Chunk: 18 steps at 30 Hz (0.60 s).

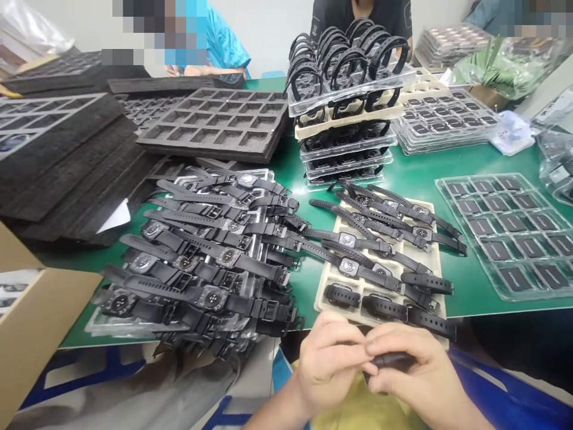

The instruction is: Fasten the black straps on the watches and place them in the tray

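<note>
At the table's near edge, my left hand [329,361] and my right hand [414,367] meet, closed around a black smartwatch [390,359]. Fingers cover most of it, so only a dark strip shows. Just beyond lies a beige tray [326,291] with black smartwatches in and across it. In its front row, watches with buckled straps [342,295] sit in the compartments; farther back, others lie face down with straps stretched out [349,267]. A large heap of smartwatches [215,297] with open straps is piled on clear trays to the left.
Stacked clear and beige trays [347,111] of looped watches stand behind. A clear tray [481,280] of dark square pieces lies right. Black foam trays [264,148] fill the back left, near a cardboard box [58,316]. Two people sit across the green table [416,167].
</note>
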Tool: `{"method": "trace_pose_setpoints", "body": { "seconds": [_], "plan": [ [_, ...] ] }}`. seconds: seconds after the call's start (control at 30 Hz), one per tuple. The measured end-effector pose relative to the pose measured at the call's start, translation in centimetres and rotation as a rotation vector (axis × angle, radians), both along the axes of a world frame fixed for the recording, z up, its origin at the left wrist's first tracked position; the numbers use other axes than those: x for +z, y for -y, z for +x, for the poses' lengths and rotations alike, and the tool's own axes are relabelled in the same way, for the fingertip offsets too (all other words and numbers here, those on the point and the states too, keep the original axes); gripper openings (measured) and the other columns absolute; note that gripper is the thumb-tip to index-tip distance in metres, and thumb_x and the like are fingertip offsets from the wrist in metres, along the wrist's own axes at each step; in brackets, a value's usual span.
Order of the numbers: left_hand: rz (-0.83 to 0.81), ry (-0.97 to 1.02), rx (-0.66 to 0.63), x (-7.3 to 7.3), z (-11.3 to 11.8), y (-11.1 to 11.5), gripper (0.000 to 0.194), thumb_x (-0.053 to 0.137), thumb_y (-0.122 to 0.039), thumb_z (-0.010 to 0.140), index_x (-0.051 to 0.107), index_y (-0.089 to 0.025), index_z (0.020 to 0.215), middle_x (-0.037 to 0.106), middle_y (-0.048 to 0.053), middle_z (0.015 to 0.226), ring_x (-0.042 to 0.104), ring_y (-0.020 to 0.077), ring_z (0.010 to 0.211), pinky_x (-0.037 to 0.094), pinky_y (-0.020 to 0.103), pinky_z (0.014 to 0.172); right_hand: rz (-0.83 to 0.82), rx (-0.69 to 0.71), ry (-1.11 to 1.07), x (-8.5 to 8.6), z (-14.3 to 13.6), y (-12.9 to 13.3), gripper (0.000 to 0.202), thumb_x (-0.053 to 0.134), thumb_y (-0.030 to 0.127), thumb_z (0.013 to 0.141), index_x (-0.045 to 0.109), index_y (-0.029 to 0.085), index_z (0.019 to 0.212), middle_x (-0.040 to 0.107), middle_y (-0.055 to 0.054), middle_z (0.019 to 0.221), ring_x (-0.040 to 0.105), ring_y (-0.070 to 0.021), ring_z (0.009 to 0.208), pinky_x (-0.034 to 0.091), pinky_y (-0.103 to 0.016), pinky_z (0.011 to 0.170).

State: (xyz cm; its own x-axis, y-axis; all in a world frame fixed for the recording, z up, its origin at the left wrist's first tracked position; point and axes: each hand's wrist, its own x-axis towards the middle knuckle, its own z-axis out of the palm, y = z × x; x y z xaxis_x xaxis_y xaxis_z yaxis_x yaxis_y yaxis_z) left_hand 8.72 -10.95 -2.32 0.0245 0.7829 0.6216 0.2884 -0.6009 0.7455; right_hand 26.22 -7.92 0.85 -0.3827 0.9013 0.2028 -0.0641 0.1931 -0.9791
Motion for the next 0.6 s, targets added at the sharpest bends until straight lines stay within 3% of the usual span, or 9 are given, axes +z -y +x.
{"method": "trace_pose_setpoints", "body": {
  "seconds": [0.13,0.3,0.47,0.6],
  "plan": [
    [0.136,0.004,0.045,-0.8,0.7,0.4,0.012,0.066,-0.023,0.103,0.076,-0.019,0.107,0.078,0.005,0.085,0.061,0.0162,0.076,0.056,0.028,0.065,-0.032,0.01,-0.098,-0.2,0.2,0.2,0.02,0.094,0.024,0.078,0.087,0.033,0.095,0.085,-0.001,0.085,0.081,-0.0187,0.066,0.068,-0.023,0.064],
    [0.21,-0.016,0.095,-1.7,1.6,0.7,0.02,0.064,-0.022,0.104,0.075,-0.02,0.12,0.077,0.004,0.082,0.062,0.0172,0.074,0.059,0.029,0.06,-0.035,0.014,-0.1,-0.2,0.8,0.2,0.007,0.091,0.032,0.084,0.087,0.031,0.089,0.085,-0.002,0.083,0.082,-0.0189,0.068,0.067,-0.022,0.065],
    [0.267,0.041,0.233,-2.4,2.7,1.1,0.016,0.066,-0.024,0.103,0.077,-0.019,0.113,0.073,0.003,0.08,0.06,0.0166,0.071,0.059,0.028,0.054,0.026,-0.002,-0.015,0.3,1.5,0.1,0.014,0.087,0.037,0.088,0.084,0.025,0.081,0.084,-0.005,0.081,0.081,-0.0195,0.064,0.067,-0.024,0.063],
    [0.275,0.014,0.169,-1.4,2.1,0.7,0.011,0.068,-0.023,0.101,0.076,-0.017,0.106,0.073,0.002,0.076,0.06,0.0159,0.069,0.059,0.026,0.054,0.183,0.106,0.105,1.2,2.8,0.2,0.005,0.079,0.022,0.094,0.083,0.026,0.095,0.084,-0.004,0.088,0.082,-0.0188,0.074,0.067,-0.023,0.071]
  ]
}}
